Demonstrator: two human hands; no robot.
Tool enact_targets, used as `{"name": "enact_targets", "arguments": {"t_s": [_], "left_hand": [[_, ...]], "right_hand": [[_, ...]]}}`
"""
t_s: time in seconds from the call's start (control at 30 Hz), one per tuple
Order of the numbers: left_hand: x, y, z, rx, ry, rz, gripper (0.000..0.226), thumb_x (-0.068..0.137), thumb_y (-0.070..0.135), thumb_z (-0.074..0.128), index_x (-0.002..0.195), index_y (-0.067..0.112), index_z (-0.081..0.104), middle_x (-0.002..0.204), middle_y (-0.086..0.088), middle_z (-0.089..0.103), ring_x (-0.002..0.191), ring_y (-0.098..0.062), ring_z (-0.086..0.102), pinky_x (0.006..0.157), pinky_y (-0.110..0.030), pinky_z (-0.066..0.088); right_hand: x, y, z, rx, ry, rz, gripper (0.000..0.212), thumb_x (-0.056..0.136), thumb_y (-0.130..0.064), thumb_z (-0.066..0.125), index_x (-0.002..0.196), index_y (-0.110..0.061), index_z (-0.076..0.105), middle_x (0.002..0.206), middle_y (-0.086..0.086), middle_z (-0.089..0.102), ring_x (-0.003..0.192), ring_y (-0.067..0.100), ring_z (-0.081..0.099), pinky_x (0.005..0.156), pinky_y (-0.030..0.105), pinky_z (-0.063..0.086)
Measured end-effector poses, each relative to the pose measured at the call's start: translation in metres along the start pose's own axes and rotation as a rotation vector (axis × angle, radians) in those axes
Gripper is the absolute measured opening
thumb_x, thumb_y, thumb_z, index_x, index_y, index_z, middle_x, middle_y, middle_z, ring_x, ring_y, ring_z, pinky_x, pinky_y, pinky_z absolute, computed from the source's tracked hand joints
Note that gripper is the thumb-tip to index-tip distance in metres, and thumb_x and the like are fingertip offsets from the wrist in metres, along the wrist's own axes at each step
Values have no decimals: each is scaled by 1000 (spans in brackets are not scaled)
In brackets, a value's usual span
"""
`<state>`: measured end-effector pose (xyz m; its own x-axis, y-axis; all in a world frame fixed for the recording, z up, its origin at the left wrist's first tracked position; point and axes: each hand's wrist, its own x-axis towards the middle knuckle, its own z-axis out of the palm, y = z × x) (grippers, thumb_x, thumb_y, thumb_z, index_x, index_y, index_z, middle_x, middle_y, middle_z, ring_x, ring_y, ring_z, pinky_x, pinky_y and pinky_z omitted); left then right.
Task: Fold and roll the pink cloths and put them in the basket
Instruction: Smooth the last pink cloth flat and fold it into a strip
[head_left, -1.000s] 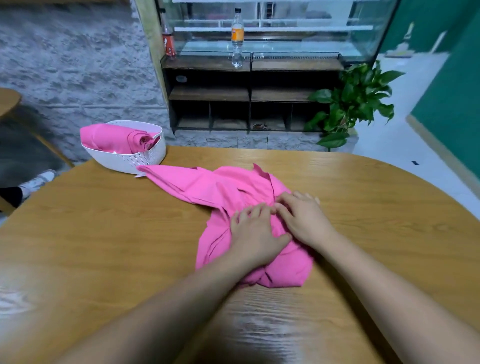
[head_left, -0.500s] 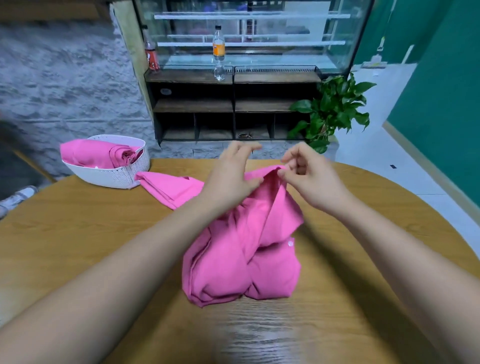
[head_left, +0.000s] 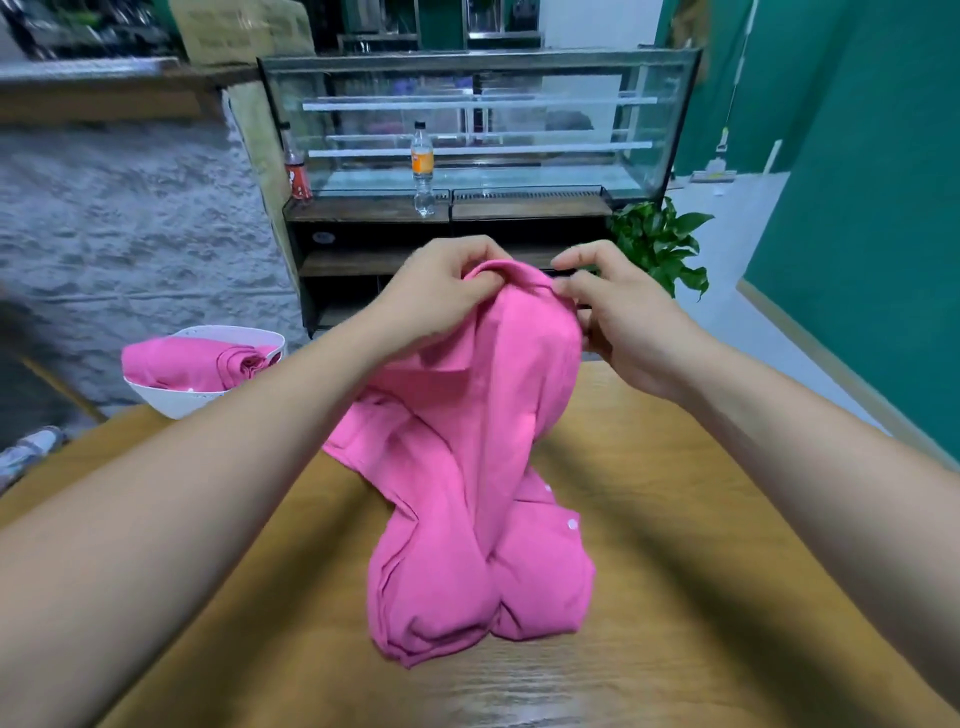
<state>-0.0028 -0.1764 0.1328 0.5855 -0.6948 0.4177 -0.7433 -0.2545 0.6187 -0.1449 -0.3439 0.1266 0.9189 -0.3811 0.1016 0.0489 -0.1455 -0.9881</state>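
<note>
Above the middle of the wooden counter (head_left: 675, 519), both hands are raised and meet at the top edge of a pink cloth (head_left: 483, 467). The left hand (head_left: 441, 291) is closed on that edge, with the fingers curled over the fabric and the thumb pressed against it from the near side. The right hand (head_left: 623, 322) sits just beside it on the cloth's right shoulder, and its fingertips pinch the same folded rim, while its other fingers are bent loosely. From the two hands the cloth hangs down toward the person, bunched and creased, and its lower end rests on the counter in two rounded lobes near the counter's near edge. Small white buttons show along the cloth's right side. A flap of the same cloth spreads leftward on the counter under the left forearm. At the counter's far left edge stands a white basket (head_left: 171, 400), well apart from the hands, and it holds a rolled pink cloth (head_left: 208, 364) that fills most of it. Beyond the counter are a dark shelf unit with a glass display case (head_left: 488, 130), two bottles and a green potted plant (head_left: 660, 244).
</note>
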Motion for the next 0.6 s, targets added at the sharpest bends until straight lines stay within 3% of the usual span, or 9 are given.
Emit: {"name": "enact_targets", "arguments": {"t_s": [0.07,0.1,0.2,0.33,0.47,0.6], "left_hand": [[5,9,-8,-23,46,11,14,96,24,65,98,30,77,88,16,75,84,-1,65,84,-34,52],[8,13,-12,-34,55,19,12,97,27,65,98,29,77,88,14,76,83,-2,65,84,-35,53],[11,28,-25,-53,53,56,12,97,33,68,101,24,76,93,7,77,88,-5,66,92,-40,54],[9,24,-51,-25,-79,24,29,86,40,84,110,29,72,99,10,76,88,0,65,86,-24,53],[10,1,-71,327,-105,-79,22,79,32,73,85,12,65,77,-8,67,67,-13,52,69,-39,51],[11,-16,-92,127,14,-159,21,84,31,67,84,10,69,68,2,64,64,-7,50,65,-31,41]], "right_hand": [[3,-6,2,-166,-43,-47,35,89,-47,79,114,-27,66,95,2,68,77,17,64,71,36,48],[5,-9,6,-225,-70,-77,35,86,-48,82,110,-26,69,99,0,73,86,17,69,77,35,52],[10,-19,16,-222,-75,-152,9,101,-23,71,95,-17,70,87,-4,71,81,12,63,76,32,48],[22,-50,11,-193,31,-170,12,100,-9,59,91,-14,66,76,3,62,70,16,52,63,34,37],[32,-78,0,-307,125,-246,30,97,-12,55,77,-30,68,69,-13,64,69,9,53,60,32,35],[42,-101,-19,-465,266,-308,22,95,-21,53,78,-29,66,75,-13,64,76,11,55,65,33,38]]}}
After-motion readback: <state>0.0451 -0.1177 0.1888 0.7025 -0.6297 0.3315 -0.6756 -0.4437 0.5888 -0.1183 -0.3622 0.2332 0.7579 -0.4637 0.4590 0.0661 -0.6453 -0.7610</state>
